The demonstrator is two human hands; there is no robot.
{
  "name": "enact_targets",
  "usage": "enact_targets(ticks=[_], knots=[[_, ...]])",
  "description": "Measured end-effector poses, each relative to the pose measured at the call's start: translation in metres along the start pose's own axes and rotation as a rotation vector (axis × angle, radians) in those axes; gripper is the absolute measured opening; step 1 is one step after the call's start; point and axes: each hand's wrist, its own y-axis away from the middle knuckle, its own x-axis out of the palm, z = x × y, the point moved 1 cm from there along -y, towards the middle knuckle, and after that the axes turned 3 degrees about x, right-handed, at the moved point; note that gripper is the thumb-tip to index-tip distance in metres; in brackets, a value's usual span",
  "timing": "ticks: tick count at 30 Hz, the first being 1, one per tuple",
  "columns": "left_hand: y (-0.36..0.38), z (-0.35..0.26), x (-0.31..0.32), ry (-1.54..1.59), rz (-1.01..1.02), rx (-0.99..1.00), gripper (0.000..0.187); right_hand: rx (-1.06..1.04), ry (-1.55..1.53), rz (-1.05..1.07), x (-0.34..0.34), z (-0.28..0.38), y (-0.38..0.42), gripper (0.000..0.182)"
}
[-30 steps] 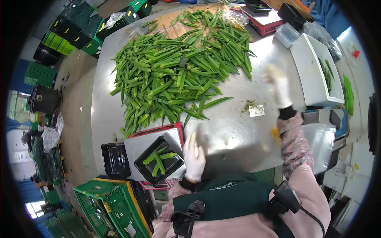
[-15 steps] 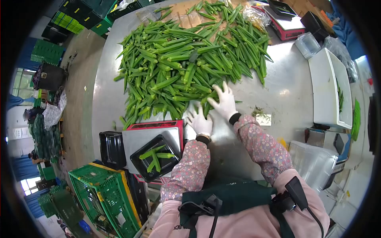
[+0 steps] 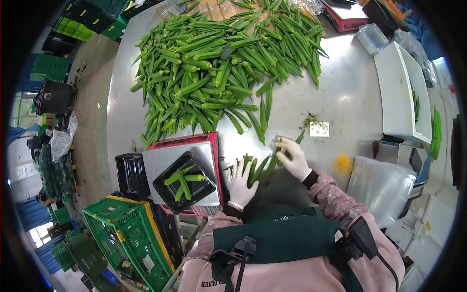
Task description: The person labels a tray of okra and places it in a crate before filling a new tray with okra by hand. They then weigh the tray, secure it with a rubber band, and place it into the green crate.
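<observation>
A large heap of green okra pods (image 3: 204, 73) covers the far half of the metal table. My left hand (image 3: 241, 187), in a white glove, is at the table's near edge with its fingers bent over a few okra pods (image 3: 253, 171). My right hand (image 3: 295, 159), also gloved, curls its fingers against an okra pod (image 3: 273, 163); another pod points outward beside its fingertips. To the left, a black tray (image 3: 185, 183) with several okra pods in it sits on a red-sided weighing scale (image 3: 214, 160). The undersides of my fingers are hidden.
More black trays (image 3: 132, 176) stand left of the scale, above green crates (image 3: 127, 233). A white foam box (image 3: 389, 92) is at the right. Clear plastic trays (image 3: 377, 192) are at the near right. Plant scraps lie by a small white square (image 3: 319, 129); a second scale (image 3: 343, 19) is at the back.
Both hands have come back from the heap toward my body, bringing a few okra pods to the near edge. Some pods now lie spread out at the heap's near side.
</observation>
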Motion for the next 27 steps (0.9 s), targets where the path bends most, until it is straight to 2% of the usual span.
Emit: enact_targets(ticks=[2,3,4,7,8,9,10,12,13,14,16,17,18,20,21,26,27], knots=[[0.014,0.008,0.001,0.070,-0.073,0.020,0.062,0.158,-0.180,-0.094,-0.004,0.004,-0.001,0.023],[0.018,0.007,0.000,0.140,-0.146,0.040,0.057,0.157,-0.180,-0.095,-0.007,0.006,-0.004,0.023],[0.024,0.002,-0.004,0.173,-0.235,0.001,0.049,0.175,-0.184,-0.138,-0.010,0.007,-0.008,0.022],[0.041,0.013,0.009,0.334,-0.410,-0.211,0.042,0.234,-0.170,-0.256,-0.019,-0.004,-0.005,0.022],[0.050,0.017,0.013,0.334,-0.415,-0.212,0.042,0.277,-0.153,-0.330,-0.022,-0.007,-0.002,0.022],[0.054,0.013,0.009,0.412,-0.384,-0.292,0.041,0.379,-0.122,-0.328,-0.030,0.002,0.003,0.020],[0.059,0.012,0.008,0.490,-0.351,-0.371,0.040,0.374,-0.120,-0.326,-0.030,-0.001,0.010,0.020],[0.068,0.020,0.018,0.521,-0.396,-0.365,0.038,0.399,0.099,-0.348,-0.028,-0.023,0.026,0.018],[0.072,0.024,0.022,0.583,-0.400,-0.368,0.038,0.443,0.158,-0.307,-0.025,-0.030,0.031,0.026],[0.077,0.028,0.025,0.644,-0.402,-0.370,0.038,0.444,0.159,-0.306,-0.021,-0.037,0.037,0.026],[0.081,0.028,0.027,0.661,-0.415,-0.354,0.039,0.593,0.188,-0.300,-0.012,-0.024,0.039,0.038],[0.082,0.028,0.028,0.677,-0.435,-0.336,0.040,0.662,0.208,-0.236,-0.009,-0.018,0.037,0.056],[0.084,0.031,0.029,0.667,-0.414,-0.332,0.041,0.668,0.202,-0.233,-0.004,-0.011,0.033,0.056],[0.086,0.036,0.033,0.734,-0.427,-0.330,0.043,0.625,0.376,-0.311,0.004,-0.002,0.026,0.069],[0.086,0.034,0.030,0.730,-0.424,-0.332,0.043,0.647,0.386,-0.255,0.005,-0.004,0.024,0.077],[0.081,0.023,0.021,0.658,-0.415,-0.362,0.042,0.628,0.337,-0.171,0.013,-0.011,0.041,0.071],[0.079,0.019,0.013,0.560,-0.342,-0.395,0.045,0.593,0.315,-0.173,0.016,-0.003,0.043,0.071]])
